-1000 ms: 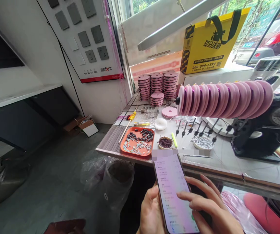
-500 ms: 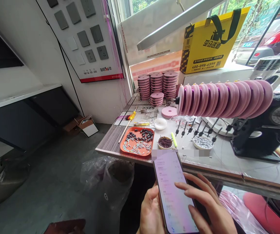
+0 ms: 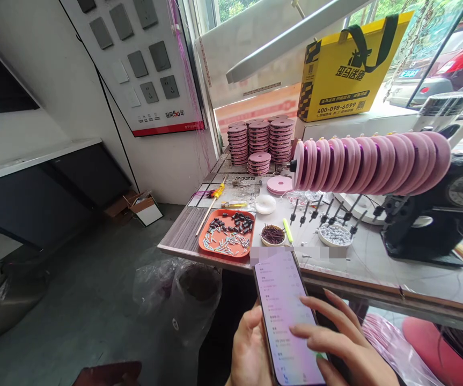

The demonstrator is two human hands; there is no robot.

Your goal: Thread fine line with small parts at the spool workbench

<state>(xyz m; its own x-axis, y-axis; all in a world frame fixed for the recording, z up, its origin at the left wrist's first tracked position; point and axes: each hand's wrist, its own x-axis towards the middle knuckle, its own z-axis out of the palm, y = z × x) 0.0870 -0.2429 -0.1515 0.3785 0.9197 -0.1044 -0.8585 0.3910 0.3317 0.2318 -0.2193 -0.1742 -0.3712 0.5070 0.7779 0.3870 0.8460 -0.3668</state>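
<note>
A smartphone (image 3: 281,327) with a lit screen showing a list is at the bottom centre, in front of the table edge. My left hand (image 3: 249,343) is wrapped round its left side, thumb along the edge. Over the screen's right half lies my right hand (image 3: 344,338), its fingers stretched out and apart, holding nothing. Its fingertips are at the glass; whether they touch it I cannot tell. Beyond the phone stand an orange tray (image 3: 205,247) of small black and metal parts, a bowl of dark thin pieces (image 3: 272,234) and a green stick (image 3: 288,231).
Pink discs (image 3: 372,162) sit in a row on the shaft of a black machine (image 3: 420,230) at right. More pink spools (image 3: 259,136) are stacked at the back. A bowl of white beads (image 3: 336,234) stands near the front. Plastic bags (image 3: 195,300) hang below the left edge.
The list on the phone screen has scrolled. My right hand has shifted, with its fingers lower and further over the screen. My left hand and the phone have stayed in place.
</note>
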